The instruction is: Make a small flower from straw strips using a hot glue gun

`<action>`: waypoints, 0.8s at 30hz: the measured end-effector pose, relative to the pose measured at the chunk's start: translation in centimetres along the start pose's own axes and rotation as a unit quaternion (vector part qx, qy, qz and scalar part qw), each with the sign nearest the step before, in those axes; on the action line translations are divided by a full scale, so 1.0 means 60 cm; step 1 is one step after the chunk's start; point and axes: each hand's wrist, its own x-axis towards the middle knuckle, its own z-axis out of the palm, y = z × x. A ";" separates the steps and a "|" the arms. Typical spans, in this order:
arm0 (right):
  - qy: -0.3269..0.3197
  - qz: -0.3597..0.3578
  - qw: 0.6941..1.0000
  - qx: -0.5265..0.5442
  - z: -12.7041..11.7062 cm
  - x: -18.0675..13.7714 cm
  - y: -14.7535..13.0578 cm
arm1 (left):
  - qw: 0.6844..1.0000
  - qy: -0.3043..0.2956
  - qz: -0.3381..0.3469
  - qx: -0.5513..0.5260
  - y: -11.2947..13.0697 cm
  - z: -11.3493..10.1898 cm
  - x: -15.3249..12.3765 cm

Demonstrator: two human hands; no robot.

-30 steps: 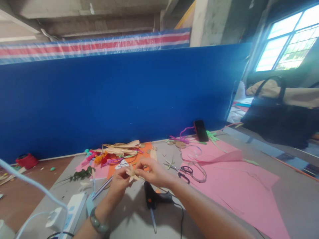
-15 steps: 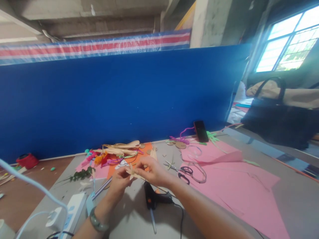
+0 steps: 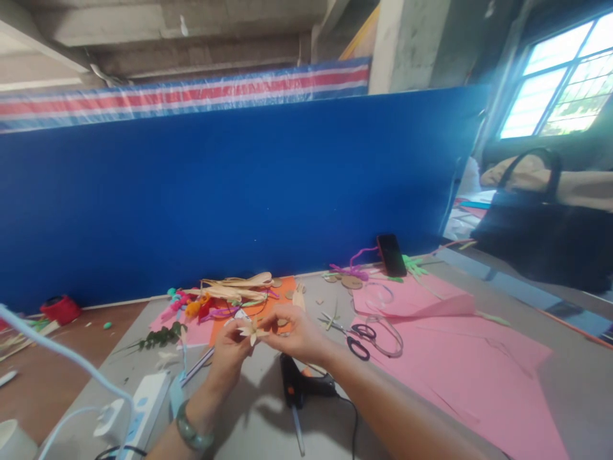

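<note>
A pale cream flower with pointed petals is held up between my two hands above the table. My left hand pinches it from the left, fingers closed at the petals. My right hand closes thumb and fingers on its right side, fingertips at a petal. Just below my right hand lies a black glue gun with a glue stick poking out of its back end. Scissors with black handles rest open to the right of my right hand, beside thin green strips.
Pink paper sheets cover the right of the table. Dried husk strips and colourful pipe-cleaner pieces lie at the back. A phone leans against the blue partition. A white power strip and cable sit at left.
The flower has turned a little, so its petals show more openly. Both hands keep hold of it in nearly the same place. The whole view has shifted slightly.
</note>
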 end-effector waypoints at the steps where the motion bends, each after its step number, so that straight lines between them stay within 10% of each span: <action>1: 0.008 -0.009 1.000 0.002 0.001 0.000 0.002 | 1.000 0.006 0.005 0.002 0.000 -0.001 0.000; 24: 0.063 -0.013 0.998 -0.020 0.023 -0.005 0.022 | 0.993 0.010 0.074 0.089 0.002 -0.006 -0.006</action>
